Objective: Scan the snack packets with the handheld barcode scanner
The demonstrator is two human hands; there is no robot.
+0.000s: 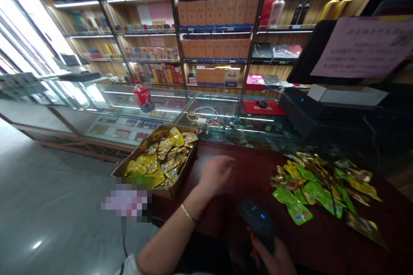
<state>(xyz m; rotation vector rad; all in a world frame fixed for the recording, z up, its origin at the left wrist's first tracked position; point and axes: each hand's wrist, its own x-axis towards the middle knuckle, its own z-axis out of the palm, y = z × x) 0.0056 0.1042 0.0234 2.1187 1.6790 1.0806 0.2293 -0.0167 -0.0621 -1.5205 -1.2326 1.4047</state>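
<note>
My right hand (271, 253) is wrapped round the handle of a black barcode scanner (256, 217) with a small blue light on top. Over the dark red counter (238, 159), my left hand (216, 176) is smeared by motion, so its fingers cannot be made out. Beside it on the left, a cardboard box (176, 189) is filled with yellow and gold snack packets (161, 154). More packets, green, yellow and gold, lie in a loose pile (309, 184) to the right of the scanner.
Beyond the counter stands a glass display case (222, 107) with a white cable (201, 114) and a mouse (262, 104) on a red mat. A bottle with a red label (143, 96) is farther left. A monitor (312, 51) rises at the right. Stocked shelves (213, 32) line the back.
</note>
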